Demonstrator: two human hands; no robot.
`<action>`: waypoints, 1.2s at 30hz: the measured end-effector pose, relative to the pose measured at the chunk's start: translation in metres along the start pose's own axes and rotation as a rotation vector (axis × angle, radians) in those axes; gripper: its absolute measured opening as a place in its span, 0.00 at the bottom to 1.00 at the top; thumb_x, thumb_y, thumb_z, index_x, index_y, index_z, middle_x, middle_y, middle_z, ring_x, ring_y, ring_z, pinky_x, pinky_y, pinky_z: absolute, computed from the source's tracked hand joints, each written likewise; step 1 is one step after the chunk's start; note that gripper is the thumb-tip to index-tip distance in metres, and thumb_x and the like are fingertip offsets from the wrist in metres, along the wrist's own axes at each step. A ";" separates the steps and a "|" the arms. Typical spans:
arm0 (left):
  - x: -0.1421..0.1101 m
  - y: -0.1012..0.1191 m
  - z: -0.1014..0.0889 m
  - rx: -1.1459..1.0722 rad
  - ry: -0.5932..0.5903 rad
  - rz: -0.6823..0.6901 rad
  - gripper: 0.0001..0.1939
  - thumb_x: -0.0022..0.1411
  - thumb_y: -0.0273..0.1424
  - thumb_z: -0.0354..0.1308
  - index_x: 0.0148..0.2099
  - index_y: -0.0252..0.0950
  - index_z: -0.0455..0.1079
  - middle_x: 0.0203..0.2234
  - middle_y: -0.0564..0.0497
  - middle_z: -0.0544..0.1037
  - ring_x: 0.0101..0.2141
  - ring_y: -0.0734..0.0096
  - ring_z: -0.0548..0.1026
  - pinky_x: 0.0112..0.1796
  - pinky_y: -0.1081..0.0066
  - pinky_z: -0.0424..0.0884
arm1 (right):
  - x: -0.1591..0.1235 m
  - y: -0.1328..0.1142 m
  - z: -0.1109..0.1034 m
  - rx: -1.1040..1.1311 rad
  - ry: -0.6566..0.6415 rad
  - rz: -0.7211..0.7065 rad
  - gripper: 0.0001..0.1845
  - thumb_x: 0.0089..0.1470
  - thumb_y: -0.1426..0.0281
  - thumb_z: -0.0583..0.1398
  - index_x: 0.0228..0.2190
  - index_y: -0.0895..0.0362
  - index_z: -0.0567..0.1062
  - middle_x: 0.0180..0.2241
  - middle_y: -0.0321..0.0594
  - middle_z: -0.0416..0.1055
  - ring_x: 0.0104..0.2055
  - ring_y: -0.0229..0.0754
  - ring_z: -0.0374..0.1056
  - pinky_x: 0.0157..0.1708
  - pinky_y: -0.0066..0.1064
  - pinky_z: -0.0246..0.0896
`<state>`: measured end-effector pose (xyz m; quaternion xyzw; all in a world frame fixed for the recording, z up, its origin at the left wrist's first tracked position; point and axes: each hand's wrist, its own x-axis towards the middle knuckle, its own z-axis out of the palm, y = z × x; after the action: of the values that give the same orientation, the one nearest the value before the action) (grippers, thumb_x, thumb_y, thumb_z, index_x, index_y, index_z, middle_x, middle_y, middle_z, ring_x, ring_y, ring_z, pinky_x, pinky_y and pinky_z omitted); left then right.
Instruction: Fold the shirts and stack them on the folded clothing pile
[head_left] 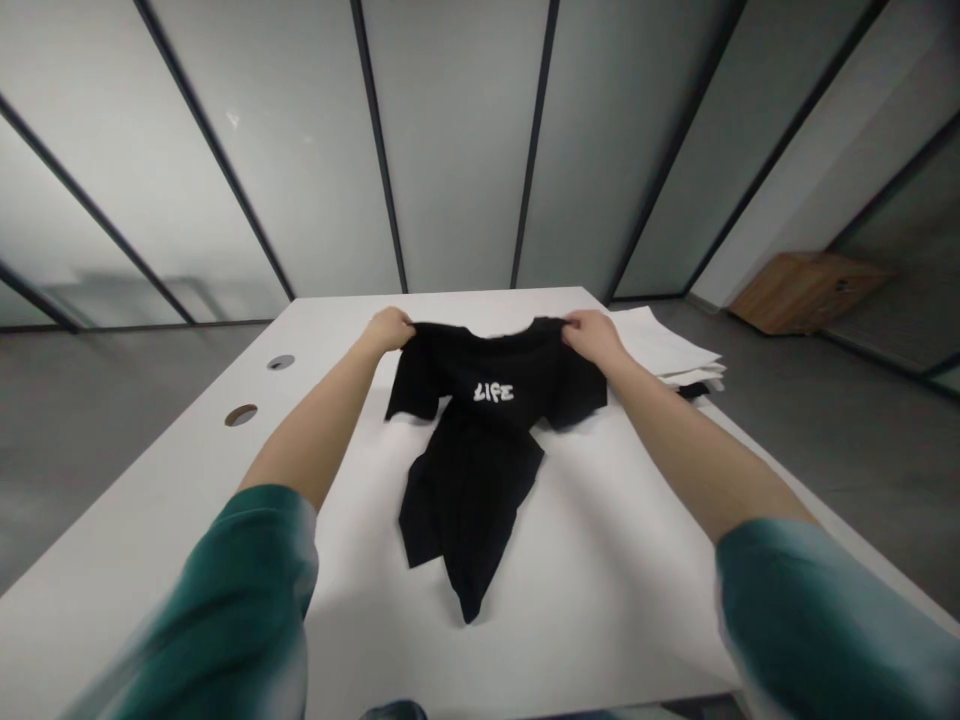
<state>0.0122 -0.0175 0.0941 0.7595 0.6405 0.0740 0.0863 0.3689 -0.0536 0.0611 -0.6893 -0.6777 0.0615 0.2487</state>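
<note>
**Left hand (388, 330) and right hand (592, 338) pinching a black T-shirt (472, 470) at the shoulders**

Both hands are closed on the fabric either side of the collar, well apart, holding the shirt's upper part taut and raised, white "LIFE" print showing. The lower body lies bunched to a point on the white worktop (600, 590), below the hands. Just beyond the right hand, a stack of white sheets (660, 340) rests on the worktop. Two round cable holes (241, 415) sit toward the worktop's left edge.
</note>
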 end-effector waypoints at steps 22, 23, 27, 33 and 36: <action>-0.076 -0.038 0.159 0.231 -0.078 0.034 0.39 0.69 0.53 0.34 0.72 0.35 0.50 0.71 0.40 0.49 0.69 0.50 0.49 0.66 0.45 0.39 | -0.099 0.007 0.134 -0.014 -0.295 -0.213 0.35 0.65 0.54 0.46 0.67 0.58 0.55 0.68 0.51 0.53 0.70 0.52 0.49 0.66 0.48 0.44; -0.076 -0.042 0.157 0.233 -0.079 0.032 0.39 0.69 0.53 0.34 0.72 0.34 0.50 0.71 0.40 0.49 0.69 0.50 0.49 0.66 0.46 0.38 | -0.095 0.013 0.133 -0.001 -0.256 -0.198 0.34 0.65 0.56 0.46 0.67 0.59 0.57 0.68 0.51 0.54 0.70 0.51 0.50 0.66 0.47 0.45; -0.078 -0.047 0.156 0.225 -0.052 0.016 0.38 0.69 0.52 0.35 0.72 0.35 0.52 0.70 0.40 0.51 0.69 0.50 0.50 0.66 0.45 0.40 | -0.078 0.036 0.130 -0.031 -0.148 -0.095 0.29 0.63 0.65 0.48 0.61 0.64 0.65 0.63 0.55 0.63 0.64 0.52 0.59 0.63 0.42 0.53; -0.079 -0.050 0.162 0.216 -0.030 -0.001 0.36 0.70 0.50 0.36 0.72 0.36 0.51 0.71 0.41 0.50 0.69 0.50 0.49 0.66 0.47 0.46 | -0.043 0.036 0.126 -0.211 -0.202 -0.051 0.25 0.60 0.68 0.52 0.58 0.58 0.70 0.61 0.52 0.65 0.59 0.57 0.62 0.56 0.46 0.59; -0.079 -0.051 0.162 0.208 -0.022 0.008 0.36 0.70 0.50 0.37 0.72 0.37 0.52 0.71 0.42 0.50 0.69 0.50 0.50 0.65 0.48 0.47 | -0.020 0.026 0.133 -0.242 -0.211 -0.018 0.26 0.60 0.71 0.51 0.58 0.56 0.69 0.62 0.52 0.63 0.58 0.60 0.61 0.54 0.49 0.59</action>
<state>-0.0141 -0.0924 -0.0755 0.7677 0.6407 -0.0010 0.0140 0.3346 -0.0373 -0.0704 -0.6978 -0.7086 0.0491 0.0920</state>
